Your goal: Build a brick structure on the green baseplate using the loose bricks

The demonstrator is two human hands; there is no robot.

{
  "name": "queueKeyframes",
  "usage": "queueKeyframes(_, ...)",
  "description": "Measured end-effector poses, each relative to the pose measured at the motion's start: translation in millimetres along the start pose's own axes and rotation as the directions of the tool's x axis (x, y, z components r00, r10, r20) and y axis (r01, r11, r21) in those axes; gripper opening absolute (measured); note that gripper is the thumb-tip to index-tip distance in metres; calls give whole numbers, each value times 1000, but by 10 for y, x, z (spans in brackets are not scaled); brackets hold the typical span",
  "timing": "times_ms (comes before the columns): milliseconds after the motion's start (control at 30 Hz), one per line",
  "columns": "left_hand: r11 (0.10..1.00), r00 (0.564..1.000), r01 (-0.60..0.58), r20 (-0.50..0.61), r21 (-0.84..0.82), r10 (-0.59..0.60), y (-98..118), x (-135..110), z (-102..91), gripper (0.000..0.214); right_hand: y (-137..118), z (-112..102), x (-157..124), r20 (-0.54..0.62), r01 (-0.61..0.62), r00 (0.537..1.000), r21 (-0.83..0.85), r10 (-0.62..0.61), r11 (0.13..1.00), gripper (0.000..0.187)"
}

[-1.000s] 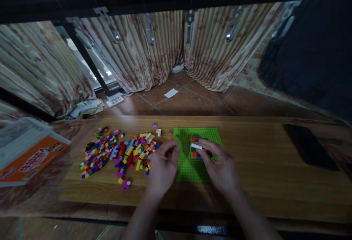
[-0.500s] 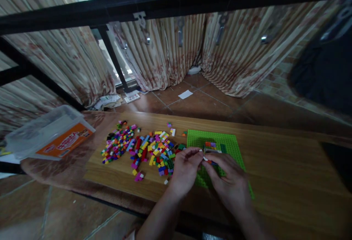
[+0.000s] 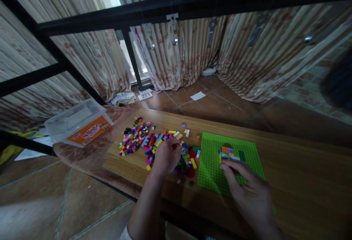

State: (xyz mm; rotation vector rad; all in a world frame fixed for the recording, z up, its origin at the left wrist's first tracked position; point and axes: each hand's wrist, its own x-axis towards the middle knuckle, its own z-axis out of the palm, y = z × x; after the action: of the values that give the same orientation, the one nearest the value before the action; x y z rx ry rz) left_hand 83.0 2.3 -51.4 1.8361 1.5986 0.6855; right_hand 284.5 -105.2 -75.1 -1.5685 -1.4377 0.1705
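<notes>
My left hand (image 3: 167, 155) is over a pile of loose toy building bricks (image 3: 192, 154), its fingers bent down and partly apart. No brick can be made out in it. Farther right, my right hand (image 3: 247, 185) pinches thumb and forefinger at the near edge of a small brick build (image 3: 228, 152) with orange, purple, white and blue parts. The build appears over the green studded baseplate (image 3: 210, 166); whether it is pressed onto the studs I cannot tell. A dark green brick (image 3: 242, 156) lies on the plate beside the build.
A second heap of small bricks (image 3: 134, 137) lies at the left of the wooden board (image 3: 121, 163). Beyond it stands a clear plastic box (image 3: 79, 122) with an orange label. A black metal bar (image 3: 154, 8) with hooks crosses above, before striped curtains (image 3: 176, 64).
My left hand has left my right hand and moved left over the brick pile. My right hand remains by the build. The view has shifted left.
</notes>
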Motion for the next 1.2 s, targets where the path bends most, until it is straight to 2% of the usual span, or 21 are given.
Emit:
queueKeyframes(200, 992, 994, 78, 67, 99, -85, -144, 32, -64, 12, 11, 30, -7, -12, 33, 999, 2, -33, 999, 9)
queueKeyframes(467, 980, 991, 137, -26, 145, -135, -152, 93, -149, 16, 4, 32, 6, 6, 20, 1000, -4, -20, 1000, 10)
queueKeyframes(567, 979, 995, 52, -97, 196, -34, -112, 141, -135, 17, -6, 30, 9, 4, 14, 1000, 15, -14, 1000, 9)
queueKeyframes(667, 947, 969, -147, -153, 285, 196, -75, 240, -29, 24, -16, 30, 9, 5, 26, 1000, 37, -26, 999, 8)
queueKeyframes(733, 894, 931, -295, -109, 338, 349, -55, 321, 77, 35, -25, 28, 13, 2, 36, 999, 45, -36, 998, 8)
queueKeyframes(800, 848, 902, -390, -36, 358, 430, -39, 393, 188, 43, -31, 17, 23, -4, 38, 999, 55, -38, 998, 8)
queueKeyframes(867, 830, 895, -421, 18, 366, 446, -27, 445, 282, 48, -30, -12, 38, -17, 24, 1000, 70, -23, 997, 9)
queueKeyframes(1033, 828, 909, -397, 48, 397, 413, -23, 520, 420, 57, 33, -175, 84, -93, -46, 994, 40, 50, 998, 9)
queueKeyframes(1200, 821, 917, -377, 46, 429, 397, -37, 588, 489, 47, 155, -361, 107, -239, -191, 951, 46, 196, 981, 12)
